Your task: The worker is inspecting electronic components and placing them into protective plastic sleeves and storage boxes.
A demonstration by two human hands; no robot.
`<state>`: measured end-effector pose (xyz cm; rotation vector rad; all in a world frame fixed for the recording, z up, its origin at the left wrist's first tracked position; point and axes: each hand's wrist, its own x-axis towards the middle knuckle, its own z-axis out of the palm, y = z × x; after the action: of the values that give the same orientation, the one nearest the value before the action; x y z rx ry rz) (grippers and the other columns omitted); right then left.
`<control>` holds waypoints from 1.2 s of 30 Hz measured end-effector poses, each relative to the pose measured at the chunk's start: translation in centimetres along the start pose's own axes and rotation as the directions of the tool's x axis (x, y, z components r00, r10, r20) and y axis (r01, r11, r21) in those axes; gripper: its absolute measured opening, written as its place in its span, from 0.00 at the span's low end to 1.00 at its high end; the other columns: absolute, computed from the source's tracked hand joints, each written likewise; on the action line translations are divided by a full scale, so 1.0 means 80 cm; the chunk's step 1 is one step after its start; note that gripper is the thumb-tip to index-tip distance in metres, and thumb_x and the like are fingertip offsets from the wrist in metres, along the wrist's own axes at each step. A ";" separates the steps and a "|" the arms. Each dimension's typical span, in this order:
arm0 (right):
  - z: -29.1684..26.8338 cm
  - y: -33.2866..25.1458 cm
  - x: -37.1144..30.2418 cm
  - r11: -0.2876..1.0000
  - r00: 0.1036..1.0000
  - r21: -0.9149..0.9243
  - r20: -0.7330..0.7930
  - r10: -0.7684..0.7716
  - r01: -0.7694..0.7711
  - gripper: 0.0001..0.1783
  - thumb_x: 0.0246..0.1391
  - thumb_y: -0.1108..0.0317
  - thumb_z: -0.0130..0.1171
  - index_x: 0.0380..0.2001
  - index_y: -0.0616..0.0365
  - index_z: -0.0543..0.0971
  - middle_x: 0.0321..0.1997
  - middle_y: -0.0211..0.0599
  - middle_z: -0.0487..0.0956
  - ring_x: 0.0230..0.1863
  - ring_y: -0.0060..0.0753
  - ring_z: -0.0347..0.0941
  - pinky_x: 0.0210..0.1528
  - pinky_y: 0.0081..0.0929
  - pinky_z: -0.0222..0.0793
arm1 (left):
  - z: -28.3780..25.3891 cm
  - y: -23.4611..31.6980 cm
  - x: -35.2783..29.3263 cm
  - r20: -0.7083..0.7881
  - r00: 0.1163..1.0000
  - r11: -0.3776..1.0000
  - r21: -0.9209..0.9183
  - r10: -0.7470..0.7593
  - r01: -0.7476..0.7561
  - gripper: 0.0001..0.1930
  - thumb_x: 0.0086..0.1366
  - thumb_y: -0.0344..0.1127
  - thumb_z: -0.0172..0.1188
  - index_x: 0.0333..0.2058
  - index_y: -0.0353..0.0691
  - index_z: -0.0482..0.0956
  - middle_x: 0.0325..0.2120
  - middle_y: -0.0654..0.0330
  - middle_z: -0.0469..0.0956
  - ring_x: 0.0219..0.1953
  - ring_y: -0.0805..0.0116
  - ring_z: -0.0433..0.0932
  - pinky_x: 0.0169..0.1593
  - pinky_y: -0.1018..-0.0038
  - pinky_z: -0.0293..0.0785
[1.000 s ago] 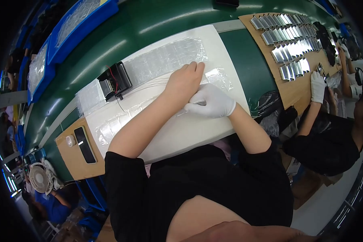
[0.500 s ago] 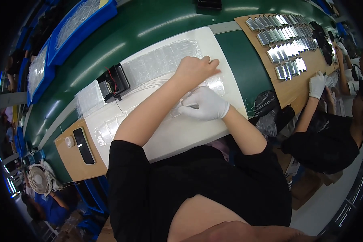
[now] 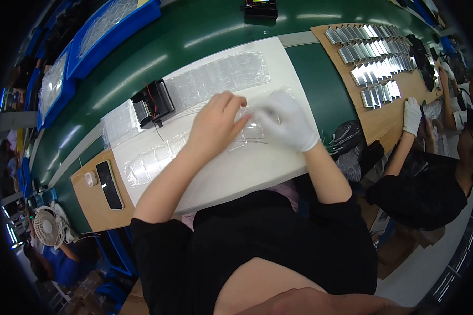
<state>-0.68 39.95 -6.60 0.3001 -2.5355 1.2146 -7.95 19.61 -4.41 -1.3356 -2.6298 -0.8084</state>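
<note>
The green counter (image 3: 205,29) stretches out before me, and along its near edge lies a thick white board (image 3: 236,176). To the board's right a cardboard sheet (image 3: 386,123) bears rows of silvery metal pieces (image 3: 381,63). One clear plastic strip (image 3: 215,76) follows the board's far edge; a second clear strip (image 3: 147,165) starts by its left edge and runs in toward my hands.

My bare left hand (image 3: 215,122) is above the board's middle, its fingers loosely bent and the thumb standing clear of them. My white-gloved right hand (image 3: 290,123) is beside it, toward the board's right edge; it is blurred, so I cannot tell whether those fingers are closed on anything.

By the board's far edge, toward its left corner, sits an open black case (image 3: 163,100) with red wire (image 3: 151,94) showing. Thin white wires (image 3: 188,112) lie between the two strips, running from near the case to behind my left hand.
</note>
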 end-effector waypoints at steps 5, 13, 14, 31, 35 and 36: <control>-0.035 0.017 0.040 0.970 0.992 -0.244 0.121 0.045 -0.015 0.10 0.50 0.68 0.68 0.37 0.57 0.83 0.40 0.37 0.81 0.43 0.42 0.76 0.52 0.32 0.71 | 0.035 0.024 -0.057 0.016 0.996 0.996 -0.033 0.086 -0.086 0.23 0.63 0.38 0.67 0.54 0.38 0.74 0.55 0.54 0.75 0.57 0.55 0.76 0.58 0.67 0.75; -0.026 -0.018 0.071 0.827 0.823 -0.539 0.536 0.190 0.161 0.27 0.36 0.60 0.79 0.41 0.60 0.81 0.42 0.43 0.81 0.44 0.46 0.78 0.53 0.32 0.75 | 0.057 0.014 -0.047 -0.034 0.999 1.000 0.018 0.000 0.001 0.41 0.60 0.46 0.70 0.66 0.33 0.63 0.64 0.51 0.70 0.69 0.51 0.68 0.71 0.63 0.65; -0.022 -0.025 0.077 0.797 0.785 -0.587 0.557 0.270 0.143 0.30 0.33 0.59 0.80 0.41 0.60 0.81 0.43 0.44 0.81 0.44 0.46 0.78 0.53 0.33 0.76 | 0.058 0.011 -0.046 -0.019 1.000 1.000 0.006 0.004 -0.004 0.43 0.60 0.47 0.70 0.68 0.32 0.62 0.65 0.51 0.69 0.70 0.51 0.67 0.72 0.63 0.63; -0.042 -0.018 0.056 0.878 0.809 -0.451 0.570 0.145 0.160 0.38 0.34 0.61 0.82 0.51 0.56 0.78 0.52 0.41 0.79 0.54 0.48 0.73 0.64 0.37 0.66 | 0.058 0.014 -0.045 0.071 0.974 0.972 -0.083 -0.213 0.219 0.53 0.55 0.49 0.75 0.69 0.28 0.54 0.63 0.56 0.74 0.66 0.54 0.72 0.73 0.63 0.62; -0.048 -0.015 0.053 0.907 0.803 -0.416 0.561 0.201 0.063 0.39 0.35 0.63 0.82 0.55 0.53 0.77 0.53 0.39 0.78 0.57 0.48 0.70 0.68 0.39 0.62 | 0.059 0.013 -0.045 0.049 0.980 0.975 -0.096 -0.195 0.199 0.53 0.55 0.49 0.75 0.69 0.28 0.54 0.63 0.57 0.74 0.66 0.54 0.72 0.73 0.63 0.62; -0.048 -0.015 0.053 0.906 0.794 -0.418 0.571 0.207 0.065 0.39 0.35 0.64 0.81 0.55 0.53 0.77 0.53 0.39 0.78 0.57 0.48 0.70 0.67 0.39 0.62 | 0.059 0.013 -0.045 0.060 0.978 0.974 -0.097 -0.201 0.206 0.53 0.55 0.48 0.76 0.69 0.28 0.54 0.64 0.57 0.74 0.66 0.54 0.72 0.73 0.63 0.62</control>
<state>-3.52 42.01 -1.91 0.5642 -3.3041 0.6022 -4.22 19.80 -9.07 -1.1333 -2.8348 -0.9599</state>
